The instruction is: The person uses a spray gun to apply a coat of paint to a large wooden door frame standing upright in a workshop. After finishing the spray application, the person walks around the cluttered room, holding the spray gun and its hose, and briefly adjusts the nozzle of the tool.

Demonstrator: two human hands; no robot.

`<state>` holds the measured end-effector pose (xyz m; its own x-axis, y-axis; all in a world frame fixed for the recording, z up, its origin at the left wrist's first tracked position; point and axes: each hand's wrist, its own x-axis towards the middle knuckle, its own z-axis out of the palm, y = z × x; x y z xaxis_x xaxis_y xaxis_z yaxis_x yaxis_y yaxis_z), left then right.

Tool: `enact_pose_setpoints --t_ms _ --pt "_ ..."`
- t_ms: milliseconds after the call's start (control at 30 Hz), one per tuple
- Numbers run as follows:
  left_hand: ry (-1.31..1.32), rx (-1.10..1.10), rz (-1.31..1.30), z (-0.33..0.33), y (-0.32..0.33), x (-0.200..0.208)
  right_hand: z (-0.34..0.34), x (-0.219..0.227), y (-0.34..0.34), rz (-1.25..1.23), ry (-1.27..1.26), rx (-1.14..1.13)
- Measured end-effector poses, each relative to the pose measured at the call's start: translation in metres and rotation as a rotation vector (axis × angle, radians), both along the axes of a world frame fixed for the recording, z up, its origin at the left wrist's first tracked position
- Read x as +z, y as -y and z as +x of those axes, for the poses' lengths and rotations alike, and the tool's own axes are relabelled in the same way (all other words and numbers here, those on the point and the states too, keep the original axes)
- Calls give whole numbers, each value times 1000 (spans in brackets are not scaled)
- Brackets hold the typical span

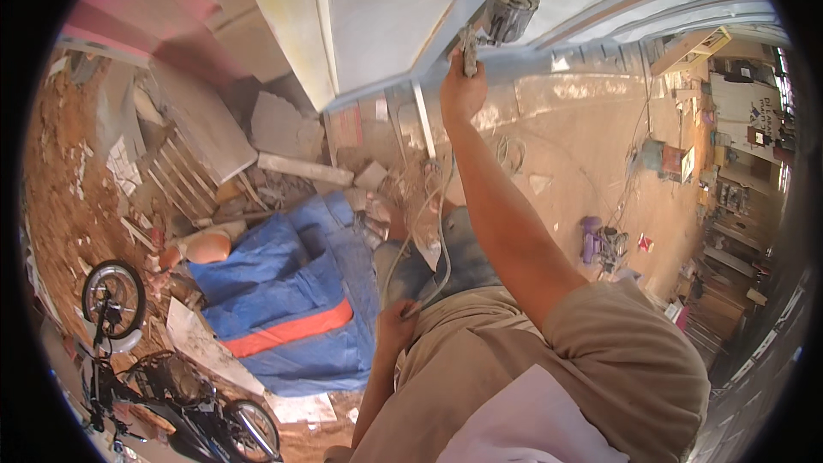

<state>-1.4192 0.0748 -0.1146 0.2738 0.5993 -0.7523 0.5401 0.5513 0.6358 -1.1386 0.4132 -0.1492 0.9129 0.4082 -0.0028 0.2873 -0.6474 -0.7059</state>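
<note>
Can make out dark block lettering [777, 101] on the big pale sheet [735, 93] way over at the far right, running sideways beside a dark blue emblem-like mark [756, 111]. Can't read any print on the little red-and-white packet [645, 243] below, way too tiny.

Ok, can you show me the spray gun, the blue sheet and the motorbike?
Spray gun [512, 14]: head view, on its paint-smeared cup.
Blue sheet [296, 290]: head view, on its crumpled middle.
Motorbike [170, 381]: head view, on its dark body.
</note>
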Motion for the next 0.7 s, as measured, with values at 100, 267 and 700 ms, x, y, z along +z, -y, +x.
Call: enact_pose_setpoints --t_ms 100,267,700 --pt "-56 -4 -47 11 20 -25 0 -54 -4 -17 -49 -13" --pt "-164 -94 -152 27 43 -45 -4 -138 0 -90 -61 -45" --pt "-245 -73 -312 31 70 -65 -13 -307 19 -341 -205 -29"
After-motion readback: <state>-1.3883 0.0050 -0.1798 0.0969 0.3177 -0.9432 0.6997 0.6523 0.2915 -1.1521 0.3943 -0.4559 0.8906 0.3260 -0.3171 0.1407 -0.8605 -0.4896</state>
